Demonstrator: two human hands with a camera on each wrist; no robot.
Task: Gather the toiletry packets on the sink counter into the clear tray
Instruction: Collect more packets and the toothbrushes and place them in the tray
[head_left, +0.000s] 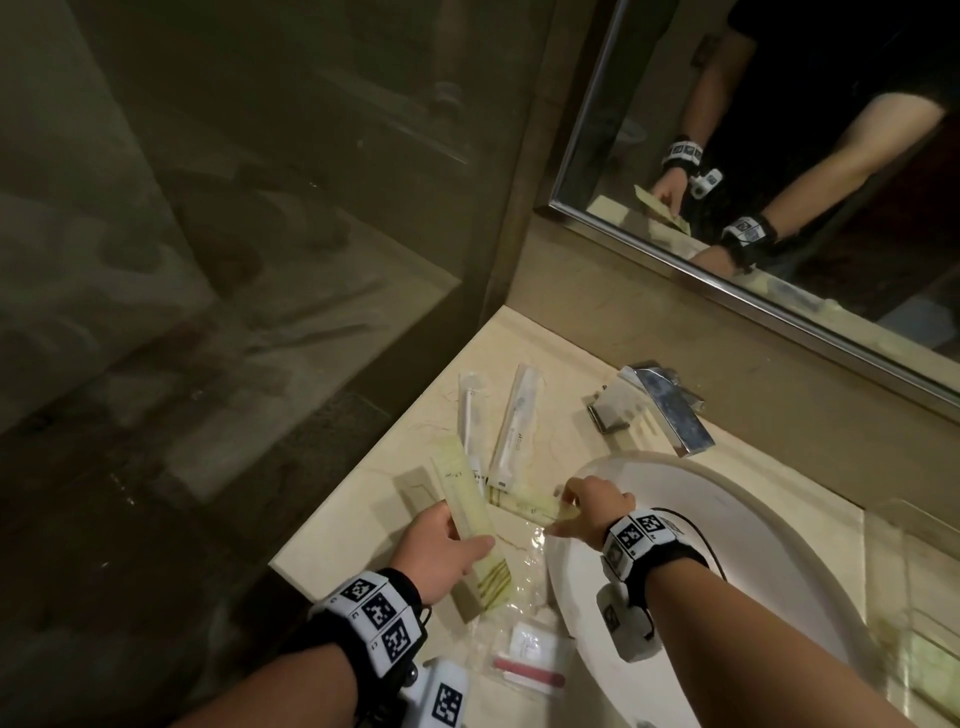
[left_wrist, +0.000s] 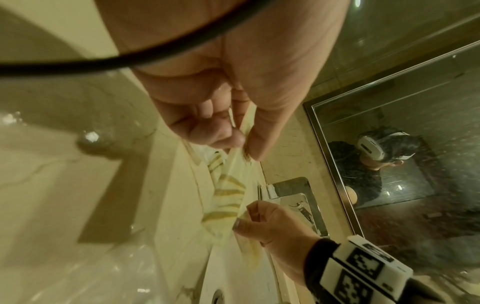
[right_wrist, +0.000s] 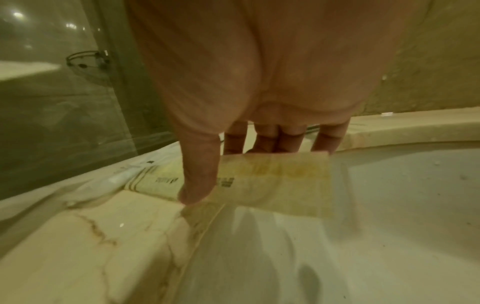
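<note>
Head view shows your left hand (head_left: 441, 545) gripping a long pale-yellow striped paper packet (head_left: 470, 514) while your right hand (head_left: 592, 506) pinches another yellow packet (head_left: 530, 505) off the tabletop (head_left: 395, 457), to free both for the clear tray (head_left: 914, 582).

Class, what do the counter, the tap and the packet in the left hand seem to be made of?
Counter: polished cream marble or similar stone, brown veins. Tap: shiny chromed metal, mirror reflections. Packet in left hand: thin yellowish matte wrapper, probably paper or plastic film.

Marble counter (head_left: 545, 358): two white packets (head_left: 511, 431) beyond the fingers (head_left: 569, 491), a clear packet (head_left: 524, 654) behind the wrists, tap (head_left: 670, 410) past the basin (head_left: 727, 519).
</note>
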